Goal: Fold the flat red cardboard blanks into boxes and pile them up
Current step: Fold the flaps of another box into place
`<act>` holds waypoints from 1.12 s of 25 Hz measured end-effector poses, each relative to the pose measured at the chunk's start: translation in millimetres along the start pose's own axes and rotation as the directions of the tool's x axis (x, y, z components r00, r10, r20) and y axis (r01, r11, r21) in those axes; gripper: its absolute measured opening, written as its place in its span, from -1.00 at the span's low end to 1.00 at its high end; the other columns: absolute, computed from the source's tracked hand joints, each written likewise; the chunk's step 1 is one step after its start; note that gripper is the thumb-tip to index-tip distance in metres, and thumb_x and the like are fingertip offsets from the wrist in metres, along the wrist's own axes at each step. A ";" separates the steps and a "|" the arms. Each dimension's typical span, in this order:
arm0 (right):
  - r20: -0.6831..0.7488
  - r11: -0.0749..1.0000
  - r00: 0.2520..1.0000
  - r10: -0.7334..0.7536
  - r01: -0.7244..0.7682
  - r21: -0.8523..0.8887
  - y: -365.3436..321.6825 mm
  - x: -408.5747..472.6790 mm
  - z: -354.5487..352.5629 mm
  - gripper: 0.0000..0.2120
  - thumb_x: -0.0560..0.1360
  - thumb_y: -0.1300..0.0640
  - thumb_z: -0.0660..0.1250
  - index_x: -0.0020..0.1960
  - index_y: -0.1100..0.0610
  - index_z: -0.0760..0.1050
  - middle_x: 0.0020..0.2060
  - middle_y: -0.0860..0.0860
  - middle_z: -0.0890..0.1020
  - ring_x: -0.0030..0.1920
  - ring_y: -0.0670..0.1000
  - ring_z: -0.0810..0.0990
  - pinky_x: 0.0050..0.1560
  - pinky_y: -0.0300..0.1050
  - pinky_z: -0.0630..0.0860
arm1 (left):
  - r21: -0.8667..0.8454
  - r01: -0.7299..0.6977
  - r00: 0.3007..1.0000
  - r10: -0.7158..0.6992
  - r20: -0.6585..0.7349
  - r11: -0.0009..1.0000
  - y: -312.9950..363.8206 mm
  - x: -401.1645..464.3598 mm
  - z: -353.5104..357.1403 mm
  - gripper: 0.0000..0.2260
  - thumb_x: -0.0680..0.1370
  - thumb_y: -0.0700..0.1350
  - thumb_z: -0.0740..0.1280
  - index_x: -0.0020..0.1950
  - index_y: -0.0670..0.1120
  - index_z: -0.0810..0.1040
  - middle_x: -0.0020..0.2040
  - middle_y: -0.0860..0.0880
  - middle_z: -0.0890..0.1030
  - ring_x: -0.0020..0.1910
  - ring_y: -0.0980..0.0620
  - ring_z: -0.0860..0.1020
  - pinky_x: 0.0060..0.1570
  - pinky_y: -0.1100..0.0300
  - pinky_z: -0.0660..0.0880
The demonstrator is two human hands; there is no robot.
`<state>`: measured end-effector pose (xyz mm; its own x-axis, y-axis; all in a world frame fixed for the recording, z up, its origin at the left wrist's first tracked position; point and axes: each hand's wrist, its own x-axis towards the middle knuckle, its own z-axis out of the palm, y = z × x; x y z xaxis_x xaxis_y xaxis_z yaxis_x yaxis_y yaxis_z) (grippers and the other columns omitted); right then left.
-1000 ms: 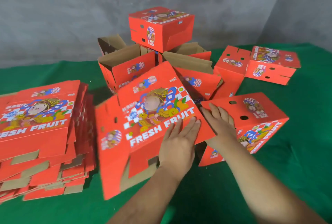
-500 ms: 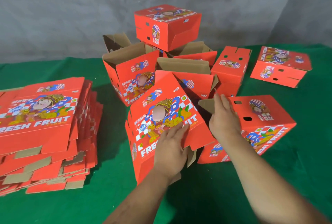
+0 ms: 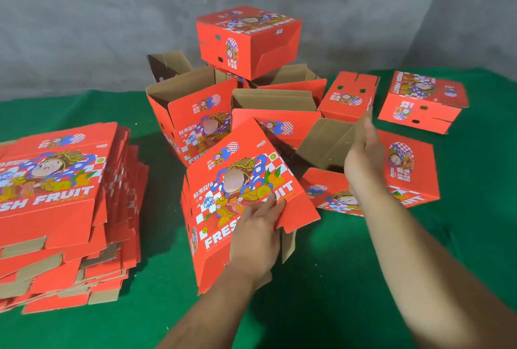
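Observation:
A red "FRESH FRUIT" cardboard blank (image 3: pixel 237 181) stands half opened in the middle of the green table. My left hand (image 3: pixel 257 231) grips its near printed panel at the lower edge. My right hand (image 3: pixel 363 158) holds the far side panel, whose brown inside (image 3: pixel 324 144) faces me. A thick stack of flat red blanks (image 3: pixel 61 209) lies at the left. Behind stand several folded and open boxes, with one closed box (image 3: pixel 249 38) on top of the pile.
Three closed boxes lie at the right: one under my right arm (image 3: pixel 414 175), one behind it (image 3: pixel 347 97), one at the far right (image 3: pixel 422 99). The green cloth (image 3: pixel 321 278) covers the table; a grey wall stands behind.
The flat blank has been raised and spread into a box shape. My right hand moved up and right, pulling the side panel open; my left hand shifted to the near edge.

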<state>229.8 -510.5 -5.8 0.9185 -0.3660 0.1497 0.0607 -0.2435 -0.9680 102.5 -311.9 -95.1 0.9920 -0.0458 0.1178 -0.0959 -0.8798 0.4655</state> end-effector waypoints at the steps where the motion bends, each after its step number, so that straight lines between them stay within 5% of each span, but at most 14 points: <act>1: -0.024 0.998 1.000 -0.005 0.006 0.055 1.3 3.2 -2.8 -0.43 0.65 0.20 0.01 0.63 -0.10 0.24 0.55 -0.21 0.34 0.52 -0.21 0.27 0.61 -0.07 0.19 | -0.003 0.000 1.000 0.000 -0.003 1.000 0.7 -0.9 -0.2 -0.47 0.62 -0.12 0.30 0.60 0.11 0.38 0.61 0.09 0.35 0.41 -0.07 0.37 0.38 0.08 0.39; 3: -0.057 0.979 0.998 0.007 0.005 0.201 2.9 13.9 -13.0 -0.51 0.65 0.02 0.08 0.57 -0.03 0.38 0.45 -0.20 0.46 0.45 -0.19 0.39 0.58 -0.03 0.26 | -0.011 -0.008 1.000 0.008 -0.005 1.000 2.3 -1.4 -2.3 -0.47 0.62 -0.14 0.29 0.60 0.10 0.37 0.60 0.11 0.34 0.41 -0.06 0.37 0.38 0.10 0.38; 5: -0.077 0.933 0.996 0.034 -0.004 0.361 3.5 28.4 -25.1 -0.60 0.62 -0.10 0.17 0.35 0.05 0.52 0.13 -0.11 0.59 0.18 -0.08 0.51 0.47 0.03 0.41 | -0.031 -0.005 1.000 0.004 -0.004 1.000 4.3 -0.6 -5.3 -0.46 0.63 -0.15 0.29 0.61 0.09 0.35 0.61 0.11 0.33 0.42 -0.04 0.35 0.41 0.15 0.32; 8: -0.084 0.809 0.995 0.062 -0.001 0.587 5.0 40.9 -37.5 -0.87 0.67 0.07 0.17 -0.02 0.04 0.45 -0.17 -0.05 0.41 -0.05 0.02 0.39 0.29 0.13 0.46 | -0.067 0.006 1.000 -0.006 -0.002 0.998 13.2 -0.2 -12.0 -0.47 0.60 -0.08 0.22 0.60 0.05 0.38 0.60 0.07 0.35 0.42 -0.06 0.36 0.41 0.18 0.28; 10: -0.143 0.765 0.987 0.077 0.033 0.643 5.9 39.1 -42.3 -0.75 0.70 0.15 0.11 -0.15 0.07 0.37 -0.19 -0.01 0.34 -0.11 0.06 0.30 0.14 0.09 0.42 | -0.109 0.006 1.000 -0.007 -0.015 0.994 21.4 -1.7 -16.0 -0.40 0.51 -0.03 0.11 0.57 -0.01 0.43 0.57 0.04 0.41 0.39 -0.10 0.41 0.39 0.18 0.31; 15: -0.275 0.679 0.952 0.137 0.112 0.725 10.4 41.1 -52.1 -0.78 0.60 0.28 0.12 -0.19 0.11 0.40 -0.20 0.05 0.37 -0.09 0.11 0.30 0.03 0.04 0.40 | -0.126 -0.040 0.992 0.025 -0.120 0.991 27.4 2.4 -9.6 -0.41 0.51 -0.31 0.33 0.55 -0.07 0.46 0.52 0.06 0.46 0.29 -0.13 0.49 0.34 0.15 0.41; 18: -0.326 0.666 0.936 0.134 0.158 0.729 26.4 39.0 -55.8 -0.60 0.49 0.46 0.06 0.14 0.23 0.57 -0.07 0.13 0.55 -0.07 0.11 0.47 0.06 0.02 0.49 | -0.141 -0.057 0.988 0.035 -0.152 0.988 32.5 5.1 -9.1 -0.32 0.44 -0.42 0.35 0.55 -0.08 0.45 0.52 0.05 0.48 0.27 -0.11 0.49 0.30 0.17 0.40; 20: -0.355 0.775 0.930 0.095 0.154 0.612 41.1 36.8 -57.7 -0.44 0.52 0.46 0.03 0.44 0.21 0.49 0.12 0.09 0.66 0.04 0.00 0.60 0.15 -0.06 0.56 | -0.125 -0.082 0.985 0.061 -0.164 0.989 36.2 4.4 -10.1 -0.35 0.44 -0.39 0.35 0.53 -0.09 0.48 0.50 0.04 0.50 0.24 -0.14 0.52 0.28 0.16 0.41; 22: -0.373 0.895 0.926 0.058 0.118 0.431 54.0 38.7 -69.3 -0.41 0.56 0.42 0.03 0.53 0.14 0.43 0.21 -0.06 0.63 0.15 -0.18 0.62 0.26 -0.23 0.51 | -0.119 -0.089 0.983 0.069 -0.168 0.989 37.7 2.4 -14.6 -0.41 0.46 -0.30 0.26 0.51 -0.11 0.50 0.48 0.00 0.52 0.23 -0.18 0.53 0.29 0.13 0.41; 24: -0.442 0.995 0.897 0.017 0.027 0.094 61.8 46.8 -92.4 -0.45 0.56 0.36 0.07 0.50 0.14 0.46 0.35 0.01 0.52 0.37 0.00 0.53 0.38 -0.18 0.40 | -0.124 -0.077 0.984 0.055 -0.171 0.989 38.0 -1.0 -20.3 -0.41 0.44 -0.23 0.20 0.50 -0.12 0.51 0.47 -0.03 0.54 0.24 -0.20 0.54 0.31 0.10 0.40; 26: -0.516 0.948 0.856 0.030 -0.189 -0.258 65.3 52.9 -117.7 -0.50 0.55 0.23 0.13 0.45 0.07 0.50 0.50 0.14 0.37 0.45 0.30 0.37 0.44 0.09 0.34 | -0.124 -0.077 0.985 0.056 -0.161 0.989 37.8 -3.0 -24.2 -0.40 0.45 -0.25 0.21 0.51 -0.10 0.50 0.49 -0.03 0.51 0.28 -0.22 0.53 0.36 0.09 0.37; 28: -0.534 0.801 0.842 0.074 -0.369 -0.472 59.6 53.7 -135.6 -0.52 0.53 0.05 0.13 0.42 0.00 0.49 0.53 0.15 0.31 0.43 0.37 0.32 0.43 0.25 0.29 | -0.122 -0.075 0.988 0.057 -0.146 0.990 36.7 -3.3 -25.7 -0.42 0.48 -0.17 0.15 0.50 -0.08 0.52 0.50 -0.03 0.51 0.33 -0.21 0.52 0.38 0.14 0.29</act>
<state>229.7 -666.5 -28.2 0.5697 -0.8057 0.1623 -0.4745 -0.4837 -0.7354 93.6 -331.9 -55.8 0.9624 -0.0262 0.2705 -0.1792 -0.8096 0.5589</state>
